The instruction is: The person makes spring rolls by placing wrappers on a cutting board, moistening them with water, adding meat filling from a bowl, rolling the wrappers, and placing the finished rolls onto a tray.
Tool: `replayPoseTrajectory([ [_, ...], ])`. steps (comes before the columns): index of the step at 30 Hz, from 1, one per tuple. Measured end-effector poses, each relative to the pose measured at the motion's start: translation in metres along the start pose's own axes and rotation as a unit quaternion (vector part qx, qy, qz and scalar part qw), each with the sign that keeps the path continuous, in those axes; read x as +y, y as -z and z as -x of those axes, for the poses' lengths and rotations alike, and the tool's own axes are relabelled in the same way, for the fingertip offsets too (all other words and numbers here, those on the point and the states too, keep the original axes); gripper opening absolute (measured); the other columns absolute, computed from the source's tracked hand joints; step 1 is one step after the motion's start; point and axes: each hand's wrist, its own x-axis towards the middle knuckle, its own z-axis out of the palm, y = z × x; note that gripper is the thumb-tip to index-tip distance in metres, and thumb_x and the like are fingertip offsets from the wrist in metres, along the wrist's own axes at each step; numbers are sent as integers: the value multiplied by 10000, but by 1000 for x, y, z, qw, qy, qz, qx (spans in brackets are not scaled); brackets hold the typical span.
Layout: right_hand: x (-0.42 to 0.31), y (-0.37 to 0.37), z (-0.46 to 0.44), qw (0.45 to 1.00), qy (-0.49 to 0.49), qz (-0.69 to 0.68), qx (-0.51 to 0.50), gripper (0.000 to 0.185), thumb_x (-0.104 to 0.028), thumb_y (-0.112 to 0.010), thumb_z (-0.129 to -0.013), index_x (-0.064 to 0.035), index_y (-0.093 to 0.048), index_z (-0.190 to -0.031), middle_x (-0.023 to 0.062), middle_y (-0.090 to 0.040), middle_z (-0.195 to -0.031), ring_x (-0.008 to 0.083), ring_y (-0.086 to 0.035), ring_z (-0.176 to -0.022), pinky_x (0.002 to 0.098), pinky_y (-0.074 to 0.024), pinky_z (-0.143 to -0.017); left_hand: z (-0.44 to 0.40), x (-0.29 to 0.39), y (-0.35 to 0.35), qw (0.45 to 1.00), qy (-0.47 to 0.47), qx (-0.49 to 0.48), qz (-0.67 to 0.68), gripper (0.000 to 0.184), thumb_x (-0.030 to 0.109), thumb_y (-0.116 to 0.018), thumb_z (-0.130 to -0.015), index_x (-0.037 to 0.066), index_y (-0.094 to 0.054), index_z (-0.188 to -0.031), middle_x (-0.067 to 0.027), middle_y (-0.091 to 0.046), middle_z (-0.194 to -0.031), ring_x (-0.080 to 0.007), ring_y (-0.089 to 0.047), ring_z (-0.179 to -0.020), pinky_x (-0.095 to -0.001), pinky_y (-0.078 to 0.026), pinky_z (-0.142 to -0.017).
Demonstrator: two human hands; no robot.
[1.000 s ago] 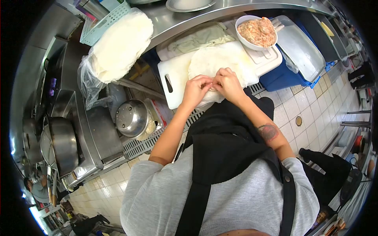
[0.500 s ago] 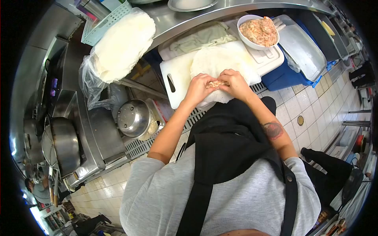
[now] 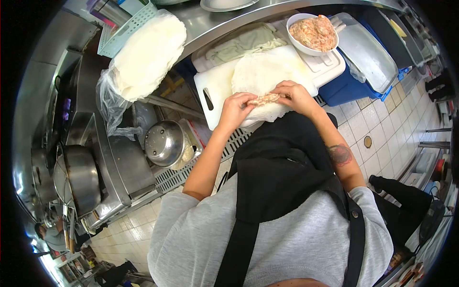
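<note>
tiled floor [image 3: 377,155] lies at three o'clock; your left hand [image 3: 235,110] and right hand [image 3: 300,99] pinch opposite ends of the filling [image 3: 265,99] over the pale wrapper [image 3: 258,71], bowl [image 3: 308,50] at one o'clock.

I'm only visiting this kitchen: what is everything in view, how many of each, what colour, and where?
Filling strip: one, pinkish, between the hands
Thin sheet: at least one, off-white, on the board
Cutting board: one, white, beneath the sheet
Filled bowl: one, white, upper right
Sheet stack: one, cream, upper left
Basket: one, pale green, beside the stack
Tray: one, silver, right
Bin: one, blue, below the tray
Pots: at least two, metallic, far left
Small background items: too unclear to count
Left hand, right hand: one each, bare, at the strip's ends
</note>
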Motion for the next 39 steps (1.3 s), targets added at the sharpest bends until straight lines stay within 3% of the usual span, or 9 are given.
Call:
replayPoseTrajectory([
  [7, -8, 10, 3, 999, -10, -26, 16, 265, -153, -756, -790, -70, -740, -1041, 91, -683, -974, 285, -641, -899, 370, -522, -829, 5, 3, -2, 995, -29, 76, -58, 288, 27, -786, -727, 54, -755, -1012, -83, -741, -1013, -251, -683, -955, -339, -536, -871],
  [10, -23, 6, -5, 999, -1, -35, 42, 227, -171, -764, -783, -71, -752, -986, 84, -691, -948, 282, -646, -879, 370, -524, -810, 4, 26, -3, 989, -3, 147, 12, 242, 37, -805, -722, 51, -764, -960, -78, -743, -975, -234, -680, -912, -331, -550, -823],
  [13, -20, -10, -15, 997, 44, -22, 53, 193, -179, -770, -781, -72, -762, -941, 74, -702, -910, 279, -653, -861, 367, -527, -785, -3, 13, -9, 991, -76, 108, -26, 192, 39, -815, -720, 42, -767, -905, -76, -740, -923, -210, -677, -863, -314, -559, -769],
  [14, -16, -16, -17, 996, 65, -15, 53, 185, -181, -773, -780, -72, -765, -929, 71, -706, -897, 278, -655, -856, 365, -529, -776, -4, 10, -13, 993, -59, 101, -14, 176, 36, -812, -722, 41, -767, -891, -76, -739, -908, -205, -676, -849, -310, -558, -755],
  [20, -7, -17, -16, 994, -55, -92, 29, 148, -159, -759, -790, -54, -765, -894, 82, -709, -852, 268, -668, -844, 359, -532, -772, -14, 11, -27, 997, -18, 70, -5, 117, 34, -781, -763, 34, -767, -879, -80, -736, -884, -185, -686, -838, -301, -560, -737],
  [23, 0, -12, -11, 996, -11, -84, 13, 266, -132, -786, -764, -21, -745, -1002, 105, -713, -977, 262, -662, -911, 349, -531, -810, -10, 3, -24, 995, 32, 49, 76, 193, 59, -788, -761, 36, -765, -952, -88, -738, -934, -201, -695, -888, -302, -559, -772],
  [29, -1, 12, -2, 995, 85, 35, -30, 597, -94, -825, -657, -49, -663, -1230, 118, -647, -1190, 272, -633, -1017, 360, -524, -871, -10, 23, -9, 998, 4, 49, 44, 380, 87, -832, -696, 52, -746, -1065, -90, -734, -997, -230, -685, -916, -317, -548, -808],
  [32, 1, 18, -8, 996, 14, -30, -88, 568, -58, -823, -646, -57, -683, -1196, 100, -665, -1119, 274, -638, -990, 360, -523, -856, -22, 3, -18, 996, -75, -4, -54, 367, 71, -830, -677, 57, -755, -1036, -97, -732, -973, -241, -672, -892, -330, -540, -798],
  [39, 12, 11, -12, 996, -32, -39, -80, 402, 5, -720, -729, -42, -704, -1128, 96, -672, -1048, 264, -648, -958, 355, -520, -854, -23, 5, -30, 1000, -3, 11, -27, 306, 63, -820, -677, 57, -760, -976, -104, -730, -923, -261, -664, -890, -357, -530, -809],
])
